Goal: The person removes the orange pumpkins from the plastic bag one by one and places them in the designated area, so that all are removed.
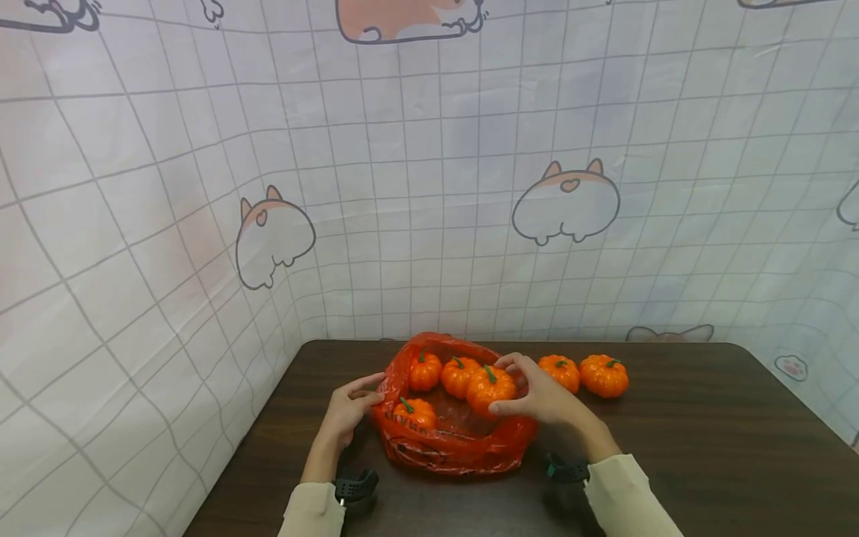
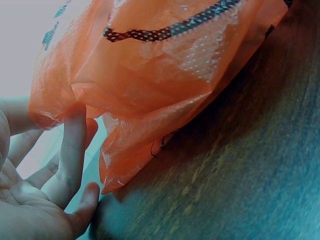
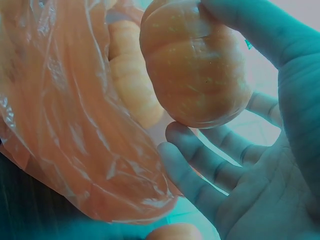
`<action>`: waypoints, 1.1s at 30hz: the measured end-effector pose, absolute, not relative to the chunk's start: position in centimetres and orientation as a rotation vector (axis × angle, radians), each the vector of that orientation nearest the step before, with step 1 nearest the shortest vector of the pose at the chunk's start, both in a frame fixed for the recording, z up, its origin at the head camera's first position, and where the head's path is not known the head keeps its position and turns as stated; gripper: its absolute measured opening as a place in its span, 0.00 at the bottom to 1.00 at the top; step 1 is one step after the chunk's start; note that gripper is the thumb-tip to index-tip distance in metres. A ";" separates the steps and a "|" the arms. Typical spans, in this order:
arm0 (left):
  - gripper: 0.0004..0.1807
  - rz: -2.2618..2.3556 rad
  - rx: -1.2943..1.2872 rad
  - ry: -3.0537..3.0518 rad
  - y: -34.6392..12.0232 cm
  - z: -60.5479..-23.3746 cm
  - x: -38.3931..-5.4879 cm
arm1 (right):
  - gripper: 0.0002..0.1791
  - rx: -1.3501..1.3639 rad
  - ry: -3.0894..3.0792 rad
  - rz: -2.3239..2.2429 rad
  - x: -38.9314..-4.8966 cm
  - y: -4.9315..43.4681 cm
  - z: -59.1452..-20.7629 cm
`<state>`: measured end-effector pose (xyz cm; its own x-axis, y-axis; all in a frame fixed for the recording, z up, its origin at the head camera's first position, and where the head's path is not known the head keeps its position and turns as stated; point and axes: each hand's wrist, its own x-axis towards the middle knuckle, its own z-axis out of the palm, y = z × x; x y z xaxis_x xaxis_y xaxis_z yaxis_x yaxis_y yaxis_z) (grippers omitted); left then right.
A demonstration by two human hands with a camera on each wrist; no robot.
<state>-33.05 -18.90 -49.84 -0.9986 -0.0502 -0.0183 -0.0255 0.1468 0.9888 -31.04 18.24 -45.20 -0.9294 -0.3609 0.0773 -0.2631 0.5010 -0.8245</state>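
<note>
- Fingers, right hand [image 1: 542, 394]: curved and parted, thumb opposite, gripping the held pumpkin [image 1: 488, 395] over the mouth of the red plastic bag [image 1: 456, 452]. Left hand [image 1: 347, 406]: thumb and fingers pinch the bag's left rim; left wrist view adds one fingertip pushed up under the plastic, the smallest finger off it.
- Wall cloth [image 1: 429, 283]: pale, grid lines, cartoon dogs.
- Table [image 1: 711, 440]: dark wood grain.
- Bag: on table, mouth open, between the hands.
- Pumpkins inside bag: three, orange, at back left [image 1: 424, 373], back middle [image 1: 459, 379] and front left [image 1: 420, 415]. Head view only for all three; right wrist view catches just one behind the held one.
- Pumpkins outside: two side by side right of bag, nearer [image 1: 562, 371], farther [image 1: 605, 377].
- Black wrist straps [image 1: 357, 487], one per wrist.
- Bag print: dark capitals [image 1: 406, 423] at front left, creased, word not readable. Left wrist view shows dark dotted strokes [image 2: 172, 30] on the plastic, not legible. No brand readable.
</note>
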 end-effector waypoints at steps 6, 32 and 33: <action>0.22 -2.044 0.074 -2.353 -18.8 -49.7 -32.9 | 0.39 -0.518 2.618 -1.434 -31.0 18.9 -44.9; 0.21 -2.058 0.062 -2.341 -18.6 -49.9 -32.9 | 0.41 -0.535 2.756 -1.472 -30.7 21.2 -43.7; 0.21 -2.052 0.063 -2.337 -18.7 -49.9 -32.9 | 0.41 -0.548 2.764 -1.483 -30.7 21.3 -43.7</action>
<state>-32.92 -18.73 -49.86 -0.9987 -0.0508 -0.0031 -0.0097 0.1293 0.9916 -30.75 21.26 -43.67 -0.9398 -0.2788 0.1976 -0.3189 0.5072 -0.8006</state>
